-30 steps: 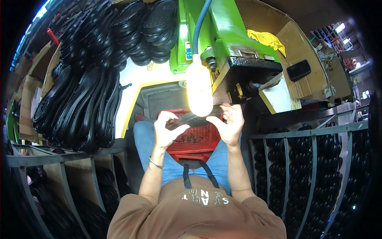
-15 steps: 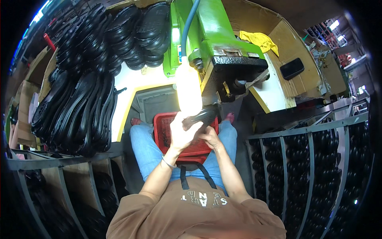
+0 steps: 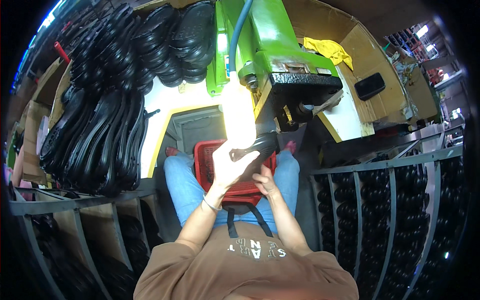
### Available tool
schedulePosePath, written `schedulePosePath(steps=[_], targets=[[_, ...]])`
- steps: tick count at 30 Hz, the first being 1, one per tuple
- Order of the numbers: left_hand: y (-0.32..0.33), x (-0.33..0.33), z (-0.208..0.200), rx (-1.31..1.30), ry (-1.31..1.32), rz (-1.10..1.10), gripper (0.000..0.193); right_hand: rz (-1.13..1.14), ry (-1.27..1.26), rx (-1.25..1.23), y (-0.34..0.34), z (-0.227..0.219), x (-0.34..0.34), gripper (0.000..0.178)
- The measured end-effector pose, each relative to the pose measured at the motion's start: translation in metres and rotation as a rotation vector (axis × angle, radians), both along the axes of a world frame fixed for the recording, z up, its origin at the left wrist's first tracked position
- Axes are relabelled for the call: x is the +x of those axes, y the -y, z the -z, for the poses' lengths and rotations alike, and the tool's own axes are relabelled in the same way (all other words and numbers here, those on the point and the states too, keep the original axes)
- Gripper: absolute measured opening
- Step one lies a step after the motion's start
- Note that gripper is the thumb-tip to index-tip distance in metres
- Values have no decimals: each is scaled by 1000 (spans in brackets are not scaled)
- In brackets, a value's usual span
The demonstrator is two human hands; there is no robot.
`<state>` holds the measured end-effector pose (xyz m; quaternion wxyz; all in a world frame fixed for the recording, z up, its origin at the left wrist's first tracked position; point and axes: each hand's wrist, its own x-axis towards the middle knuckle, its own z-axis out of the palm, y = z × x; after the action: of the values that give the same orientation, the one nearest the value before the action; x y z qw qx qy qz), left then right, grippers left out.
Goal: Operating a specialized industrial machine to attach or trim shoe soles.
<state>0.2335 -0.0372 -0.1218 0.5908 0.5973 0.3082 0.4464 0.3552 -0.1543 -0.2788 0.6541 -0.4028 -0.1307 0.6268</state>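
A black shoe sole (image 3: 264, 144) is gripped in my left hand (image 3: 229, 164), its thumb lying across the near side and its far end close under the black machine head. Just below the sole is my right hand (image 3: 266, 182), fingers curled and thumb bent in; whatever it pinches, if anything, is too small to make out. The green machine (image 3: 272, 30) with its black head (image 3: 305, 92) stands right in front of me. A bright lamp (image 3: 239, 112) glares above my left hand. Beneath both hands sits a red plastic basket (image 3: 204, 155) between my knees.
Black soles (image 3: 100, 135) are piled on the white table (image 3: 165, 97) at the left. A yellow cloth (image 3: 327, 50) and a dark phone-like object (image 3: 370, 86) lie on cardboard at the right. Metal racks (image 3: 390, 163) filled with black soles flank me on both sides.
My right hand has drawn slightly down and left, its fingers curling tighter. My left hand keeps its grip on the sole near the machine head. The view has shifted slightly.
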Motion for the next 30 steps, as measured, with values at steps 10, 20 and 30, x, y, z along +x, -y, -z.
schedulePosePath(steps=[10,20,30], targets=[[2,3,26,74,6,61,29,535,397,45,36,-51,99,52],[-7,2,24,-52,80,72,33,465,907,84,12,-156,136,56],[5,31,18,648,-344,-285,33,475,502,188,8,-84,144,60]])
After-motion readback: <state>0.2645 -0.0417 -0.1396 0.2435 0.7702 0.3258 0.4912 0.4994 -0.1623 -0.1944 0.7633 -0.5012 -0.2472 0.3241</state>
